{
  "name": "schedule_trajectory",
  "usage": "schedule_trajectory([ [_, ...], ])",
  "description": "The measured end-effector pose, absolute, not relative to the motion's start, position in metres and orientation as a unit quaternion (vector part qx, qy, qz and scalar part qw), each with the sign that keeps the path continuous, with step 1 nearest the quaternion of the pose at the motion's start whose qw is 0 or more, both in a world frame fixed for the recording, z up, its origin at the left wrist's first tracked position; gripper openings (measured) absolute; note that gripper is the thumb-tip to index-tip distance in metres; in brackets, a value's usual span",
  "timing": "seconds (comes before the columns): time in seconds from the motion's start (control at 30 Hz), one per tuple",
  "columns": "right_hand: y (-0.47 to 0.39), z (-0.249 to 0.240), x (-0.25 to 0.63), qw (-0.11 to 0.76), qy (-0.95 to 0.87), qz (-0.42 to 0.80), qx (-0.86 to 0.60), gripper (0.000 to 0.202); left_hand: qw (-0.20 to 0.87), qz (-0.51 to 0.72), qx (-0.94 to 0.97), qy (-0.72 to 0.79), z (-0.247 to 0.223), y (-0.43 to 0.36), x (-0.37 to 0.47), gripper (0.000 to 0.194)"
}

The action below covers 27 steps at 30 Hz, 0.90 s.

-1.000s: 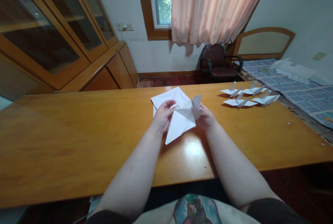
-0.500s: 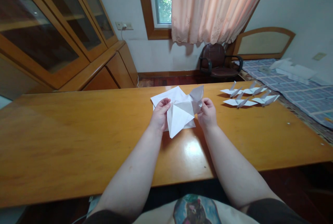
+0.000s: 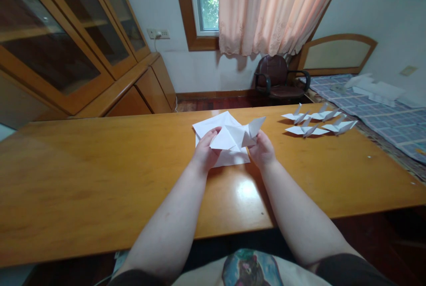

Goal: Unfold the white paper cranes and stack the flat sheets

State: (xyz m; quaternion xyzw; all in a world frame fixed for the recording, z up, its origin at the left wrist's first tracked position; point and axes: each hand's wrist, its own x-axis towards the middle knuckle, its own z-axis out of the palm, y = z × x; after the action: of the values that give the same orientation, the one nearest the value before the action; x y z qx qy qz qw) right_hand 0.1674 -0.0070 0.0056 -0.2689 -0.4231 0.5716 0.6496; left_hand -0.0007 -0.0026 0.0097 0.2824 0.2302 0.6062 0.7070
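Between my hands is a partly folded white origami paper (image 3: 233, 136), held just above the table. My left hand (image 3: 207, 149) is closed on its left side, the fingertips tucked at its upper and lower edges. My right hand (image 3: 262, 147) pinches the right end, where a pointed flap sticks up to the right. Beneath the folded piece lie white paper sheets (image 3: 213, 122), partly covered by it and by my left hand. Several finished paper cranes (image 3: 306, 131) with spread wings stand on the table to the right of my right hand.
The long wooden table (image 3: 100, 179) spans the view. Beyond it are a brown armchair (image 3: 278, 77) and a curtained window. A glass-door cabinet (image 3: 109, 55) stands at the left, and a bed (image 3: 372, 104) with a checked cover lies at the right.
The folded paper has turned and tipped: the point that hung down toward me now lies flatter, toward my left hand. The right flap leans further out to the right. Both hands keep hold.
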Motion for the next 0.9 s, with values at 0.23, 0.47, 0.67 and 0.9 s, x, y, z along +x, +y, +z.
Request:
schedule_trajectory([
  [0.23,-0.011,0.002,0.166,0.683,-0.534,0.399,-0.300,0.026,0.728,0.605,0.259,0.195,0.023,-0.011,-0.003,0.037],
  [0.47,-0.018,0.005,0.156,0.697,-0.530,0.344,-0.338,0.013,0.691,0.592,0.369,0.190,0.026,-0.020,0.008,0.053],
  [0.67,-0.017,0.001,0.153,0.697,-0.520,0.356,-0.342,0.012,0.673,0.573,0.385,0.264,0.009,-0.013,0.011,0.053],
  [0.9,-0.014,0.001,0.152,0.720,-0.487,0.347,-0.352,0.016,0.635,0.630,0.339,0.292,0.010,-0.008,0.008,0.055],
])
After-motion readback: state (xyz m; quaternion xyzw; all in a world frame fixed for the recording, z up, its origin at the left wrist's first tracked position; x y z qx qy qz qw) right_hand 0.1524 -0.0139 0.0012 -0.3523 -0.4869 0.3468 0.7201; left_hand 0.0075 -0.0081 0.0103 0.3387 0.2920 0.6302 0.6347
